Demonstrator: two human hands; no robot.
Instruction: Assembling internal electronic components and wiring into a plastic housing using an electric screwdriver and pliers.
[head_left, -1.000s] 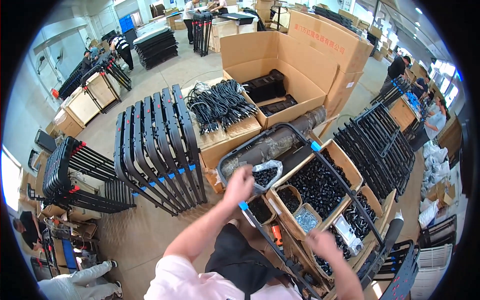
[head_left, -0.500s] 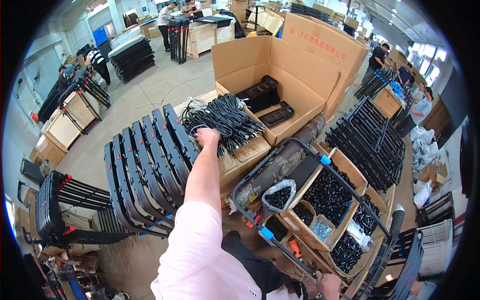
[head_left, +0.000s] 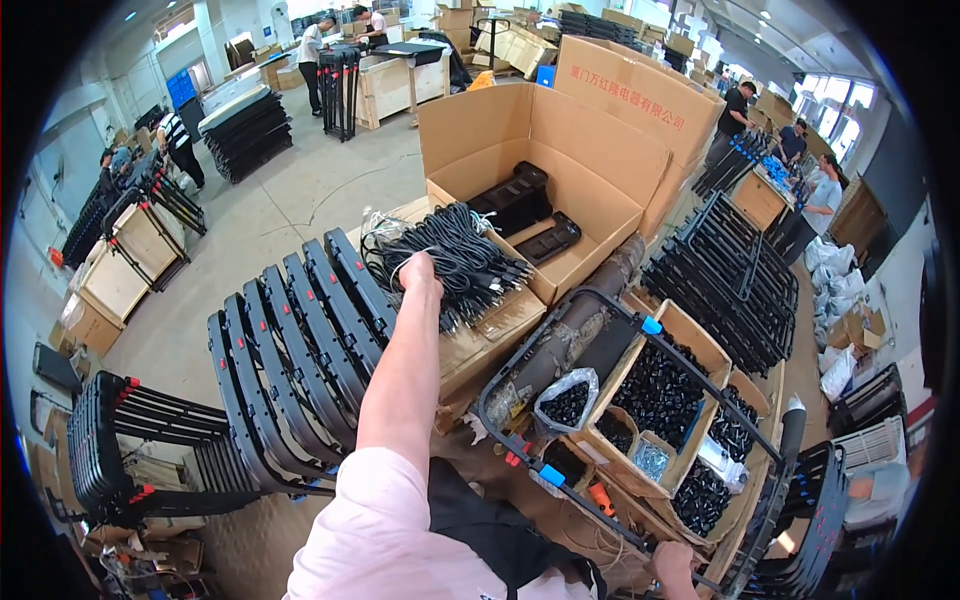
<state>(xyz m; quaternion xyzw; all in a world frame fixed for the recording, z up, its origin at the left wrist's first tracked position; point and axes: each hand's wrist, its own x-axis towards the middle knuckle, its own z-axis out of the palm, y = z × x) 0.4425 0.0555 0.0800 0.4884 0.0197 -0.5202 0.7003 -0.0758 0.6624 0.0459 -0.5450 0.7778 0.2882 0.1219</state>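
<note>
Stretched forward, my left hand is closed on a cable at the near left side of a heap of black cables. Its fingertips are partly hidden by the back of the hand. The heap lies on cardboard, with plugs toward its right end and pale wire ends at its far left. At the lower right, my right hand grips the near end of a black tubular frame. Blue and red clips sit on this frame, which slants across wooden trays of small parts.
Grey-black curved frames stand in a row at the left. Behind the cables, an open cardboard box holds black plastic parts. Wooden trays contain black pieces and screws. Black frames are stacked at the right. Several people work farther off.
My view has shifted slightly. My left hand stays at the cable heap, turned with its knuckles higher and fingers less visible. My right hand still holds the tubular frame.
</note>
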